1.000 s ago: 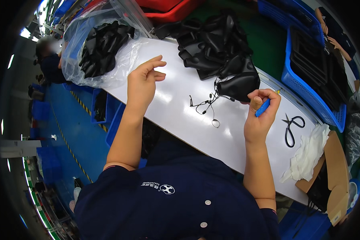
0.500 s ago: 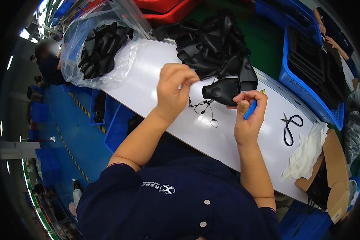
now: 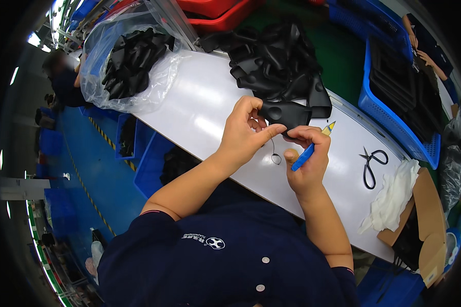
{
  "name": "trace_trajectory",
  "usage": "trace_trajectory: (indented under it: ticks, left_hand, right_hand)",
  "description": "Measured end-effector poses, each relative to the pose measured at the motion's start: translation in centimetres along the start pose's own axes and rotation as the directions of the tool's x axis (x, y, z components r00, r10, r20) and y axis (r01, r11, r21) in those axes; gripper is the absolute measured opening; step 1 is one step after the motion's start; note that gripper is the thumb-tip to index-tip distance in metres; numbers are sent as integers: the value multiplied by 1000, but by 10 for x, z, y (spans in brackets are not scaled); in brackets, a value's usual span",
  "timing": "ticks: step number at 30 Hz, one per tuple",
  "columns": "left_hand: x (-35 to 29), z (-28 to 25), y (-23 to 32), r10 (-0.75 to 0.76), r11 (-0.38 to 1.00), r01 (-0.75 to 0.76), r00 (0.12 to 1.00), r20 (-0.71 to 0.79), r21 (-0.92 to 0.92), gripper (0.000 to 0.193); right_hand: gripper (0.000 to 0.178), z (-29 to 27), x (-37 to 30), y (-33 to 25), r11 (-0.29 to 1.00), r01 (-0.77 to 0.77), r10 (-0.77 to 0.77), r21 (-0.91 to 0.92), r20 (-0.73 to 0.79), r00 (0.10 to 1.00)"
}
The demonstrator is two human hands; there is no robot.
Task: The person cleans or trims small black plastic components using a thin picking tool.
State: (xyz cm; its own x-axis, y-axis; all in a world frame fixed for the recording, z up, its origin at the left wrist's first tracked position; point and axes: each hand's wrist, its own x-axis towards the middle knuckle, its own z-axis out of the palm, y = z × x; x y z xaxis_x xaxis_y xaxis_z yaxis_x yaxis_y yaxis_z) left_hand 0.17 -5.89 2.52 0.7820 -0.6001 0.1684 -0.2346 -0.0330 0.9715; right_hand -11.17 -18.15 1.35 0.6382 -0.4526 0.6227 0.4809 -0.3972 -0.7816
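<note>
Wears a navy short-sleeved shirt (image 3: 210,261) at the near edge, with an open brown cardboard box (image 3: 429,225) near right and a crumpled white cloth (image 3: 394,197) just left of it on the glossy white tabletop (image 3: 189,128). Has the right hand (image 3: 312,171) closed around a slim blue-handled cutter (image 3: 303,157) tipped in yellow and aimed far right; cannot tell if bare blade shows there. Also sets right fingertips at the near edge of a matte black moulded part with a round dimple (image 3: 290,113), raised over the middle of the tabletop. Pinches its left end in the left hand (image 3: 243,130), thumb and fingers nearly together, partly hidden. Shows a thin black cord loop (image 3: 276,159) between both thumbs, and black-handled metal scissors (image 3: 370,166) well to the right. Seems, by judgement, to be at positioning the part two-handed rather than cutting; calls next for a steady left pinch and a cutter tip kept clear of fingers. Farther off, backs onto a heap of similar black moulded parts (image 3: 276,61) and, far left, a clear plastic bag (image 3: 161,87) of more.
</note>
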Motion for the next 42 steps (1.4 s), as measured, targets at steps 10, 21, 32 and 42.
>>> trace_trajectory:
  ticks: [10, 21, 32, 42]
  left_hand:
    - [7, -12, 7, 385, 887, -333, 916, -113, 320, 29]
    - [47, -92, 35, 271, 960, -273, 837, -475, 66, 20]
    - [27, -18, 49, 327, 942, -323, 944, -35, 87, 24]
    - [45, -29, 45, 332, 874, -349, 937, 109, 339, 14]
  right_hand:
    - [57, 6, 1, -7, 1000, 18, -19, 8, 28, 999]
    - [30, -28, 28, -4, 870, -302, 405, 390, -213, 889]
    - [34, -36, 30, 7, 262, -463, 751, 846, 123, 649]
    - [30, -38, 24, 11, 338, -519, 661, 785, 194, 725]
